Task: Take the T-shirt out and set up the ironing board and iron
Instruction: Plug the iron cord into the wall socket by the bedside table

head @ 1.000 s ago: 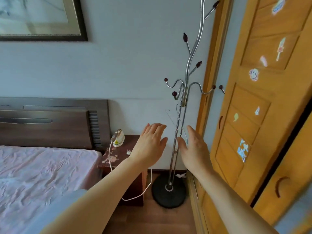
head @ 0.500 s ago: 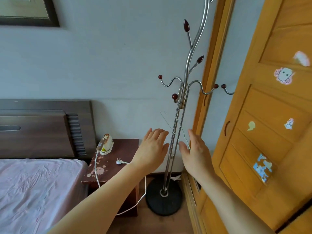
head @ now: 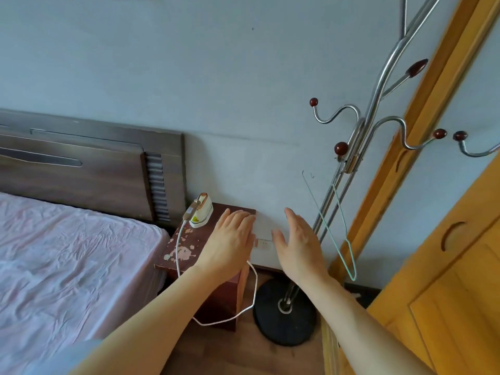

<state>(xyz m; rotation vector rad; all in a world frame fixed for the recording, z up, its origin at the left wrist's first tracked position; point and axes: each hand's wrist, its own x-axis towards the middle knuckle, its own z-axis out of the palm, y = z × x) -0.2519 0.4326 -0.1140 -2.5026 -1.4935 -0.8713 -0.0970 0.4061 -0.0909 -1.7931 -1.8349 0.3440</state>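
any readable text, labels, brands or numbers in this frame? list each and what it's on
None readable.
iron: yellow patch on its side, too small to read.
wall socket: no legible marking.
coat stand: brass fitting, too blurred to tell.

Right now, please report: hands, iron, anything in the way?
Left hand open, empty. Right hand open, empty. Iron upright on nightstand, untouched. Coat stand close right.
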